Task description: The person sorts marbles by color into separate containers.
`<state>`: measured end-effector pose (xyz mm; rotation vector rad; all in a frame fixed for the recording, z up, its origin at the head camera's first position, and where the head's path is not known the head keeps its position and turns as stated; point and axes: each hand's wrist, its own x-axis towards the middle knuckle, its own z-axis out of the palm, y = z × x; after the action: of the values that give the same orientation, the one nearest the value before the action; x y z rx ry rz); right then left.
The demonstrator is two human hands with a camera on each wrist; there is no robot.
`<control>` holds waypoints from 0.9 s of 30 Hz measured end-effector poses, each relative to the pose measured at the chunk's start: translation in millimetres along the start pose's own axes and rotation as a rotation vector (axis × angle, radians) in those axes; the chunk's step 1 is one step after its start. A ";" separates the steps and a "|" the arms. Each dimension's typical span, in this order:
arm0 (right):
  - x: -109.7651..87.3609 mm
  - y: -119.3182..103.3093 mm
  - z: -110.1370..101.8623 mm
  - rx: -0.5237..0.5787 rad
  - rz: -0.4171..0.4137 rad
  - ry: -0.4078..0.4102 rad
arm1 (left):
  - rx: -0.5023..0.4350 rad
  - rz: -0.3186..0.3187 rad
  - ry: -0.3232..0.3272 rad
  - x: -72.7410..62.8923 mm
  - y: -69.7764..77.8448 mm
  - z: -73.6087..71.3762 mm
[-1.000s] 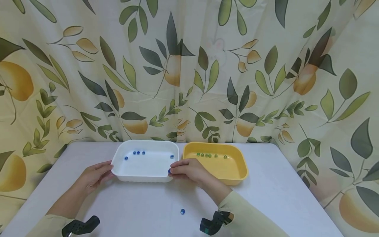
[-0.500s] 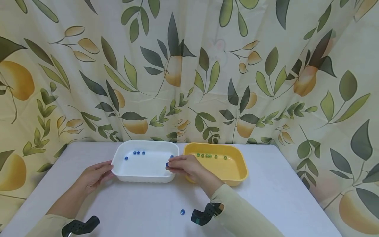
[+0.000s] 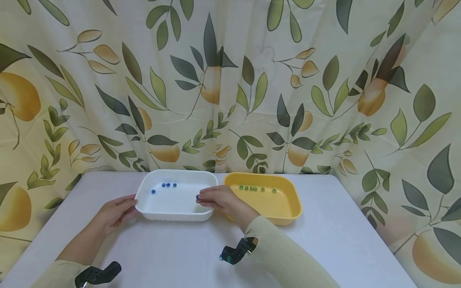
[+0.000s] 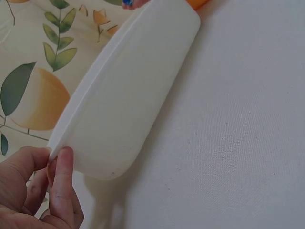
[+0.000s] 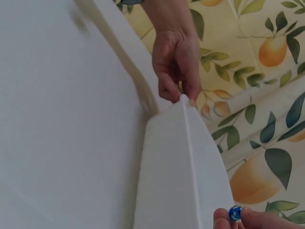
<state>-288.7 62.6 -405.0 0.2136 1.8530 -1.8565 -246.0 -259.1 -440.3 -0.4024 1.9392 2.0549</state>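
A white plastic tray (image 3: 169,205) stands on the table, with several blue marbles (image 3: 168,185) along its far and left parts. My left hand (image 3: 114,214) pinches the tray's left rim between thumb and fingers; the left wrist view shows this grip close up. Over the tray's right part, my right hand (image 3: 224,201) pinches one blue marble (image 5: 234,213) between its fingertips, above the tray floor. This hand covers the tray's right rim and the spot where another blue marble lay.
A yellow tray (image 3: 284,205) with several green marbles (image 3: 246,187) stands right beside the white one. Another blue marble (image 3: 221,258) lies on the white-covered table, mostly hidden by the right wrist camera (image 3: 235,252). Behind the table hangs a leaf-and-fruit patterned curtain (image 3: 230,80).
My right hand has moved left and slightly up, carrying the pinched blue marble from the white tray's right rim to over its inside. The left hand has stayed at the left rim.
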 end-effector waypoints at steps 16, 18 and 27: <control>23.1 -10.7 11.4 -0.056 0.079 0.088 | -0.019 -0.002 -0.014 2.2 -1.4 -2.6; 25.3 -11.6 12.2 -0.057 0.092 0.095 | -0.028 -0.001 -0.015 1.9 -1.4 -3.2; 28.2 -12.6 12.0 0.040 0.110 0.132 | -0.043 -0.005 -0.019 2.5 -1.6 -4.6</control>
<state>-315.8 43.6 -405.8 0.4528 1.8515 -1.8446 -247.5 -263.6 -443.1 -0.3959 1.8845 2.0921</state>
